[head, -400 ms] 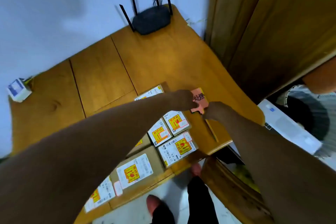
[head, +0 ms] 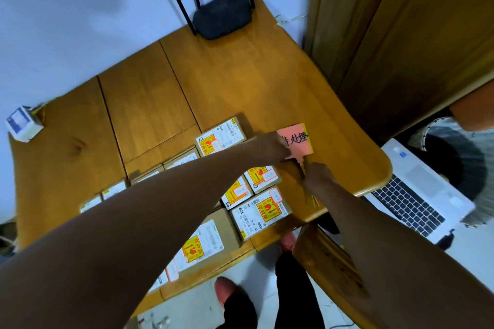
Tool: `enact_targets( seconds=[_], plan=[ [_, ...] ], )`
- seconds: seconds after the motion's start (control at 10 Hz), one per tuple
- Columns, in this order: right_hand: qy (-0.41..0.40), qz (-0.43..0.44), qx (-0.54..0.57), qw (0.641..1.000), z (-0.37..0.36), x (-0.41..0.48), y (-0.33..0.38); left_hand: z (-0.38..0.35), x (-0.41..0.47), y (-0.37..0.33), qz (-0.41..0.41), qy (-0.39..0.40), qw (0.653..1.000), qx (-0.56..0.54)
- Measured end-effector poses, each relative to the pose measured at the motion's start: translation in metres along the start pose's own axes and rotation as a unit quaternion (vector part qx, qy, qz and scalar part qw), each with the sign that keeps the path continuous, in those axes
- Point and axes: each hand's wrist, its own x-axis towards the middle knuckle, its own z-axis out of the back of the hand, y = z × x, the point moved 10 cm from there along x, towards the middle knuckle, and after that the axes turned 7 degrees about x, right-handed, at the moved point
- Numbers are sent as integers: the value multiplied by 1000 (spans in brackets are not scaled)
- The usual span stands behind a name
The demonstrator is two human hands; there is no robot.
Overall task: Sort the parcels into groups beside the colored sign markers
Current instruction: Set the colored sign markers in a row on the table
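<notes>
Presently a pink sign [head: 295,140] is pinched by both hands, left [head: 272,145] and right [head: 318,175], right of centre; parcels [head: 258,211] unsorted; sign placement judged next.

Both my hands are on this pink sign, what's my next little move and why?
Probably lay the pink sign flat near the table's right edge and let go. The left hand and right hand are both on it, and the parcels sit unsorted beside it.
</notes>
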Motion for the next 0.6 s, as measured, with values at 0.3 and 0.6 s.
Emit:
enact_targets(
  seconds=[0.3, 0.6],
  plan=[
    [-38, 4, 100, 994, 102, -45, 65, 78, -60, 8, 46, -17, 998, 29],
    [-160, 208, 258, 930, 259, -155, 246, 217, -189, -12, 57, -171, 973, -143]
  ],
)
